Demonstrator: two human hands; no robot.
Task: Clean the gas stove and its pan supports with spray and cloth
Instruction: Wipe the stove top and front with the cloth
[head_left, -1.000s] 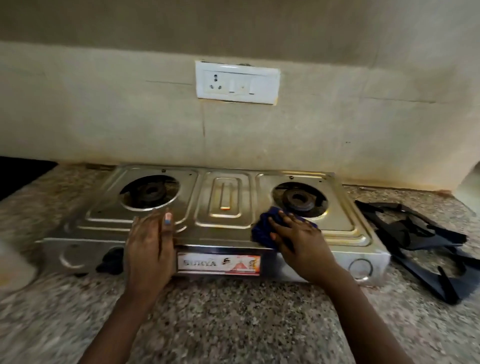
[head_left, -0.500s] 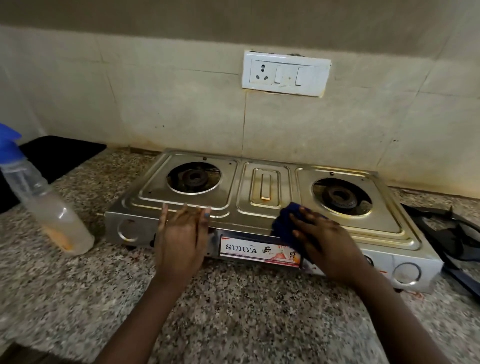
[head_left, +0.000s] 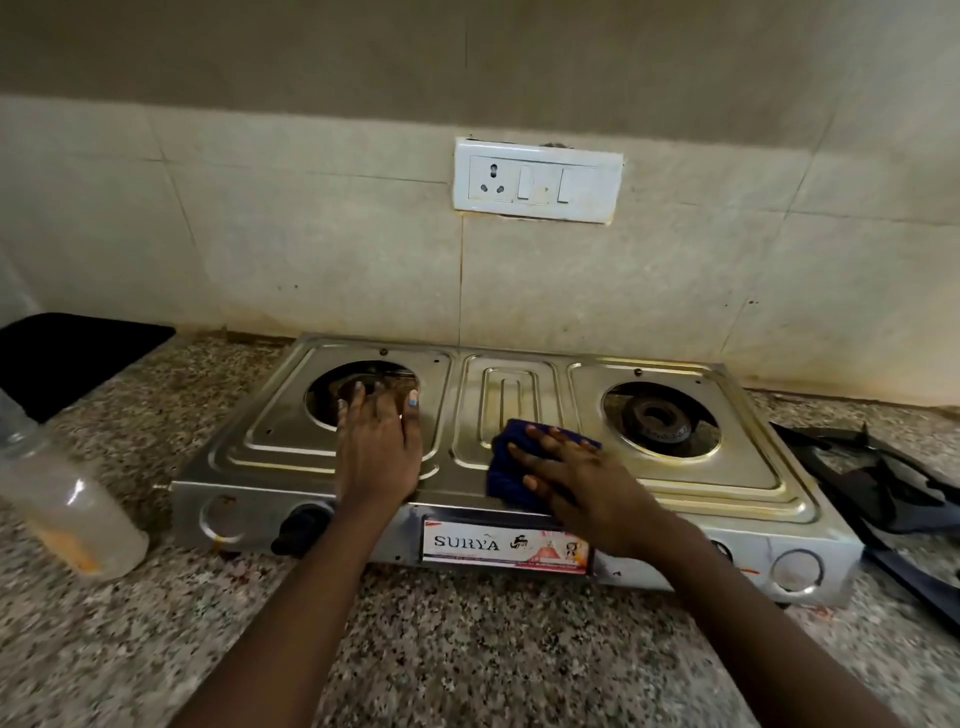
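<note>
A steel two-burner gas stove (head_left: 737, 470) stands on the granite counter against the tiled wall. Its pan supports (head_left: 883, 488) are off and lie on the counter to its right. My left hand (head_left: 376, 447) lies flat on the stove top, fingers spread over the edge of the left burner hole, holding nothing. My right hand (head_left: 582, 480) presses a dark blue cloth (head_left: 506, 470) onto the middle front of the stove top, beside the right burner (head_left: 660, 418). A clear spray bottle (head_left: 67, 512) stands on the counter left of the stove.
A white socket and switch plate (head_left: 537, 179) is on the wall above the stove. A black mat (head_left: 67, 353) lies at the far left of the granite counter (head_left: 467, 639). A black knob (head_left: 301, 522) sticks out of the stove's front.
My left hand moved from the stove's front edge up onto the top by the left burner. My right hand slid the cloth from the front edge onto the middle panel. The view shifted.
</note>
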